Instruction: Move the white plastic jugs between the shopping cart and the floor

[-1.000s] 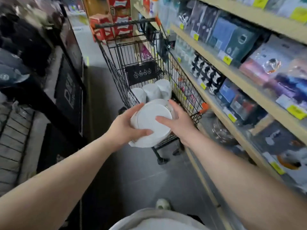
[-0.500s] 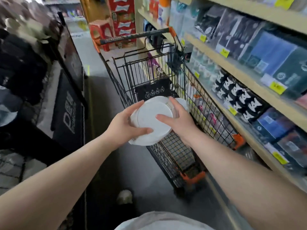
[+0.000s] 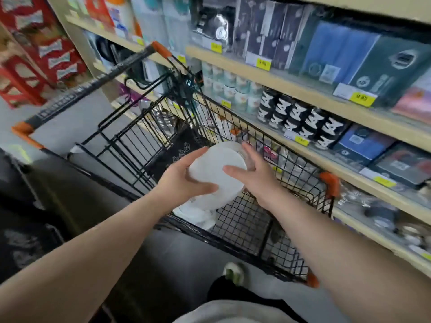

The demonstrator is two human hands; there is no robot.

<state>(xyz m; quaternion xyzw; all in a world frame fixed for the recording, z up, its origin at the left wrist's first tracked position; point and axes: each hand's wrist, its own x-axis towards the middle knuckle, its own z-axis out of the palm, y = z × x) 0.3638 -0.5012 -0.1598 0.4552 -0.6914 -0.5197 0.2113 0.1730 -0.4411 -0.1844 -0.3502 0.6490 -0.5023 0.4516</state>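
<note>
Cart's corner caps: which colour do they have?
Orange; the corner caps stand out on the black cart in the head view.

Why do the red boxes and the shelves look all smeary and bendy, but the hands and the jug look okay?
In the head view, the red boxes and the left edge are smeared by motion blur; the shelves bow from the wide-angle lens; the white jug, between the left hand and right hand, looks sharper, softly lit, without glare.
</note>
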